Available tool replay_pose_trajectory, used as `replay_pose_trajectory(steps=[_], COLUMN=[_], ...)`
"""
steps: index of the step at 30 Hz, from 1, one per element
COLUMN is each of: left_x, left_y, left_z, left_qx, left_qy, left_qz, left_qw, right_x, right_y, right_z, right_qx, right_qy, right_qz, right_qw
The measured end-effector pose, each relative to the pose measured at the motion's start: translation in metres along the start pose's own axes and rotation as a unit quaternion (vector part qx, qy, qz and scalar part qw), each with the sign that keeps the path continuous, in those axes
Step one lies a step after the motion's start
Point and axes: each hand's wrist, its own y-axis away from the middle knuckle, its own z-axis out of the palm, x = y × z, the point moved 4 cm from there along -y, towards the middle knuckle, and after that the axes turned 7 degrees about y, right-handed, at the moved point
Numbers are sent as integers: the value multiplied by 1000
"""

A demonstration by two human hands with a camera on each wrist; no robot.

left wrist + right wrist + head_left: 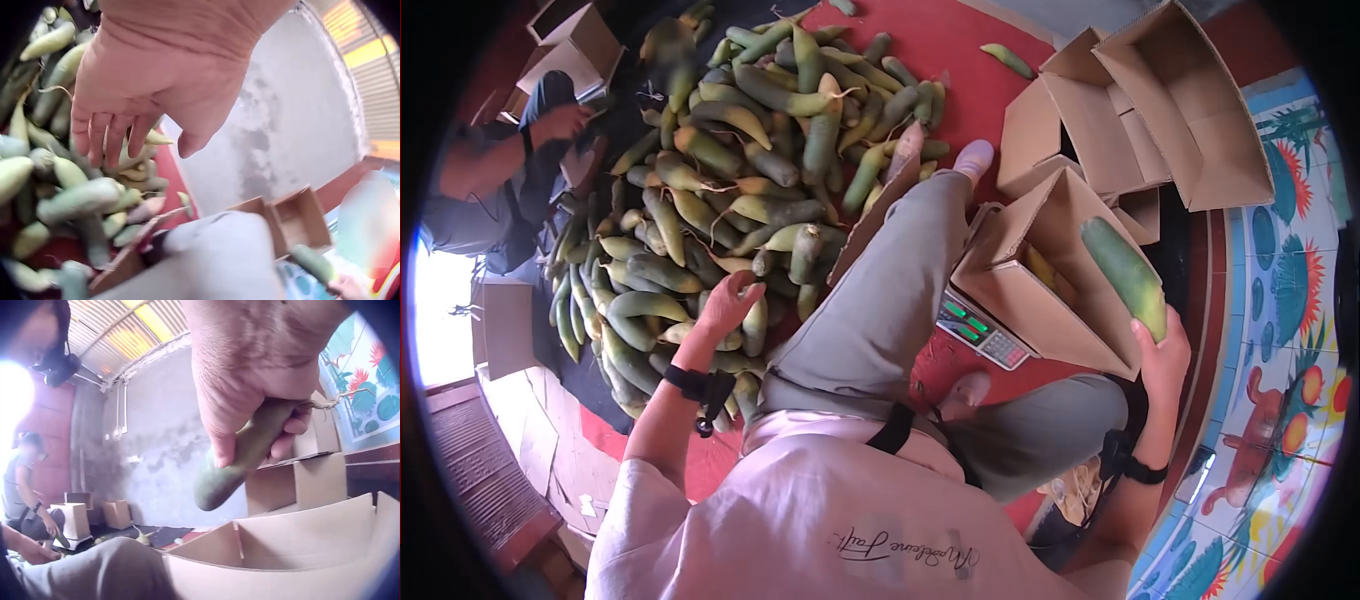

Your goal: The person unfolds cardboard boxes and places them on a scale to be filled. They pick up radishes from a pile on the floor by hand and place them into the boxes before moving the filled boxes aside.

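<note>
My right hand grips a thick green radish by its paler root end, above the right side of an open cardboard box. In the right wrist view thumb and fingers wrap round the radish, and its thin root trails out behind the hand. A little yellowish produce shows inside the box, which stands on a digital scale with lit green displays. Over the near right edge of a big heap of green radishes hovers my left hand, fingers loosely extended and holding nothing.
More open cardboard boxes stand beyond the scale at the right. One loose radish lies on the red floor covering. Another person sits across the heap at the left. A painted tile wall borders the right side.
</note>
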Motion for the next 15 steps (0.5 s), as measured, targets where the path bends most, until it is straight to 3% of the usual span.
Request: replay_pose_trajectory(steps=[1, 3, 4, 7, 8, 12, 14, 15], left_x=[-16, -37, -40, -52, -54, -68, -69, -68], left_y=[0, 5, 5, 14, 15, 12, 11, 11], left_z=[6, 12, 17, 23, 24, 26, 23, 22], left_qx=[-5, 34, 35, 24, -3, -7, -18, -13], left_qy=[4, -232, -232, -250, -226, -210, -198, -192], left_qz=[-2, 25, 18, -41, -84, -108, -131, -130], left_qw=[1000, 972, 972, 967, 971, 972, 971, 973], right_x=[12, 31, 38, 43, 41, 58, 54, 53], right_y=[-6, -17, -22, -40, -47, -62, -61, -61], right_z=[10, 34, 44, 89, 100, 161, 180, 185], right_qx=[-50, -120, -126, -254, -260, -292, -358, -368], right_qy=[45, 106, 105, 188, 183, 91, -82, -74], right_qz=[28, 33, 27, 50, 34, 18, 91, 103], right_qw=[997, 987, 986, 947, 948, 952, 926, 921])
